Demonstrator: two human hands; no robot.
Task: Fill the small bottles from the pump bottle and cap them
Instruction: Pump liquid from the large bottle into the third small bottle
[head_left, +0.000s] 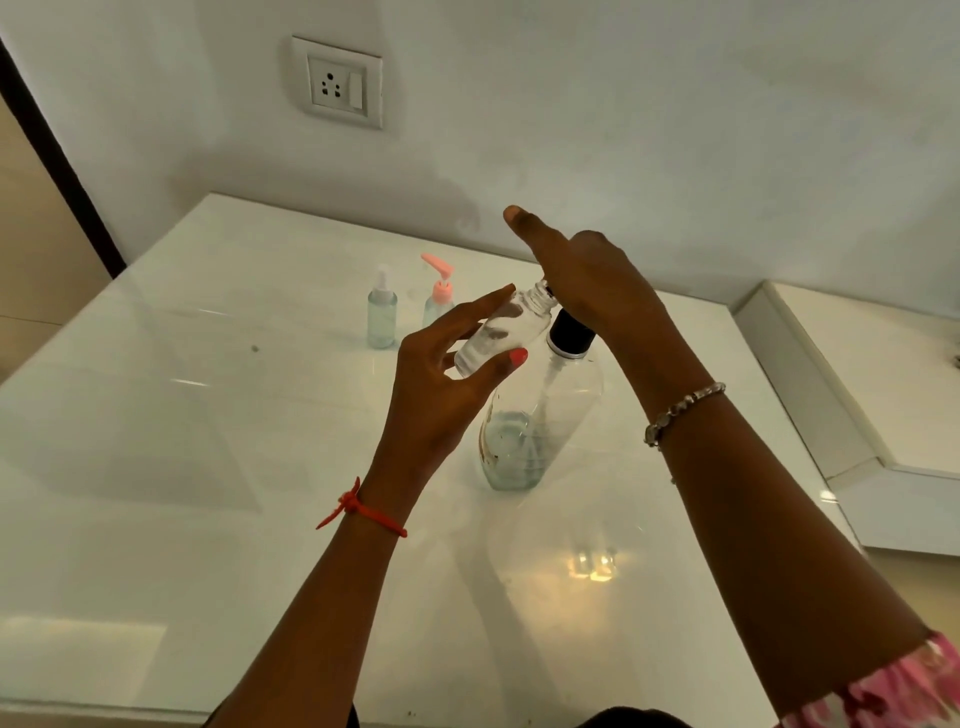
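My left hand (447, 384) holds a small clear uncapped bottle (501, 332) tilted, its open neck up against the nozzle of the pump bottle. The large clear pump bottle (540, 426) stands mid-table with a black collar and a little liquid at its base. My right hand (587, 275) rests flat on the pump head, thumb sticking out to the left; the pump head itself is hidden under the palm. Behind stand a small bottle with a clear spray cap (382, 314) and a small bottle with a pink pump cap (439, 293).
The glossy white table (208, 441) runs up to a white wall with a power socket (337, 83). A lower white ledge (857, 374) sits to the right, past the table's edge.
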